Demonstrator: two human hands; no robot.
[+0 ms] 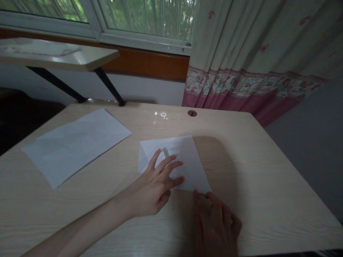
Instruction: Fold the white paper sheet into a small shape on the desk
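A folded white sheet of paper (189, 153) lies on the table in front of me, with a crease line near its left corner. My left hand (158, 182) rests across its lower left part, palm down, fingers spread on the surface. At the paper's lower right corner is my right hand (217, 221), its fingers curled and its thumb and forefinger on the near edge. A shadow and some blur partly obscure the right fingertips.
Left of the folded paper, a larger white sheet (80, 146) lies flat on the light wooden table (249, 171). A raised shelf (99, 60) on black supports stands at the back left. A round brown cable-hole cover (192, 113) sits near the back edge, before a curtain (230, 82).
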